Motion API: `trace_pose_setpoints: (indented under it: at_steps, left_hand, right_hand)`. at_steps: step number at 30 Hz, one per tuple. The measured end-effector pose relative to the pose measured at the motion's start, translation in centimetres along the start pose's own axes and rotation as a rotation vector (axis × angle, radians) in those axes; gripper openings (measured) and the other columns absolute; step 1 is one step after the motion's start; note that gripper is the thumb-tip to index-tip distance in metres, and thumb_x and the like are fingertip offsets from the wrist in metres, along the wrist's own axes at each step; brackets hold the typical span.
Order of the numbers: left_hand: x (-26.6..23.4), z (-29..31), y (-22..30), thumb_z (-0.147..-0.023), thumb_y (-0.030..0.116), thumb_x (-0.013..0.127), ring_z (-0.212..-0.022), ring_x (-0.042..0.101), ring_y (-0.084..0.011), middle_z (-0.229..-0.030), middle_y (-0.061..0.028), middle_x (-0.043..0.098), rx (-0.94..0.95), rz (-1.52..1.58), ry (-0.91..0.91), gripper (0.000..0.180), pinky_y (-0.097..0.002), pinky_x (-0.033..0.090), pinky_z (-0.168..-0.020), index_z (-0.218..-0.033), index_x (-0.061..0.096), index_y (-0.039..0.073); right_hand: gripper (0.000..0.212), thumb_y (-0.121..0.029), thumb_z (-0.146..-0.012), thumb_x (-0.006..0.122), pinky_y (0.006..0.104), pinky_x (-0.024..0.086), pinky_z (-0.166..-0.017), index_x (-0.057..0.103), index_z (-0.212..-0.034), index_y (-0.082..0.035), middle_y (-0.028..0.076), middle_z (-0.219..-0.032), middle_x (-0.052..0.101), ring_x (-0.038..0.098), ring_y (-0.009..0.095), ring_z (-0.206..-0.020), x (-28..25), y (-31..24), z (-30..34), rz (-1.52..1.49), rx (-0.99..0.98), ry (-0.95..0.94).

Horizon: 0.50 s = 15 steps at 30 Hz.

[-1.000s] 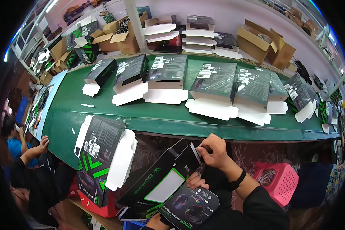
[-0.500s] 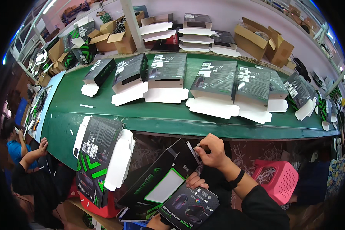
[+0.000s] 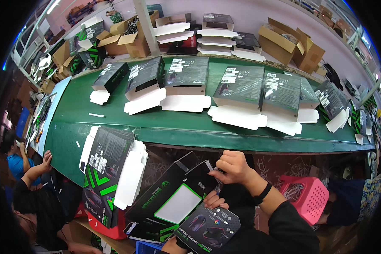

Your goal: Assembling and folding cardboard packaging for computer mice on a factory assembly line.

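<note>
A black flat carton (image 3: pixel 156 205) with green lines and a pale window panel is tilted in front of me, below the green bench edge. The fingers of my left hand (image 3: pixel 215 200) are closed on its right side, with a dark printed flap (image 3: pixel 209 228) showing a picture of a mouse just below them. At the carton's upper right corner my right hand (image 3: pixel 233 167) pinches thumb to finger, at the end of a narrow pale strip (image 3: pixel 209 165). Part of the left hand is hidden behind the carton.
A stack of flat printed cartons (image 3: pixel 106 169) overhangs the bench edge at left. Opened boxes (image 3: pixel 238 86) with white flaps stand along the green bench (image 3: pixel 178 134). A pink stool (image 3: pixel 307 199) is at right; paper shreds litter the floor. Another person's hand (image 3: pixel 47 160) rests at the bench's left corner.
My right fingertips have shifted slightly left and down at the carton's corner, and the carton has turned a little. My left hand keeps its grip.
</note>
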State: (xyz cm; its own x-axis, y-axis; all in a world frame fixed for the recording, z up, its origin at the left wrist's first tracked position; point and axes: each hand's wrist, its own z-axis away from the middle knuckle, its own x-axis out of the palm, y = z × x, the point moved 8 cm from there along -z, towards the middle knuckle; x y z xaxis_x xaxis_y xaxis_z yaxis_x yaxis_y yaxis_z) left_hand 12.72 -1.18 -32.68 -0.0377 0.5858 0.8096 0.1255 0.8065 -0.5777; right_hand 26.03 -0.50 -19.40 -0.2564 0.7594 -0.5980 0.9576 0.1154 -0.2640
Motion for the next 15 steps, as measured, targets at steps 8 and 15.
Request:
trace_pose_setpoints:
  at_steps: [8,15]
  left_hand:
    - [1.7,0.0,2.7,-0.095,0.014,0.053,-0.069,0.045,-0.0085,-0.064,0.0064,0.043,0.054,-0.172,0.025,0.022,-0.0285,0.034,-0.094,-0.075,0.046,0.019]
    - [2.8,7.0,20.7,-0.103,0.013,0.059,-0.098,0.063,-0.0124,-0.102,-0.0048,0.069,0.834,-1.464,0.777,0.024,-0.0304,0.05,-0.091,-0.114,0.068,-0.006]
  right_hand:
    - [0.032,-0.026,-0.078,0.081,0.0297,0.039,-0.045,0.052,-0.068,-0.015,-0.002,-0.061,0.042,0.049,0.014,-0.055,4.5,-3.0,1.6,0.124,-0.121,-0.144]
    - [0.035,-0.039,-0.094,0.057,0.0467,0.057,-0.067,0.069,-0.101,-0.007,0.015,-0.103,0.071,0.07,0.033,-0.09,19.4,8.1,26.5,0.319,1.024,-0.912]
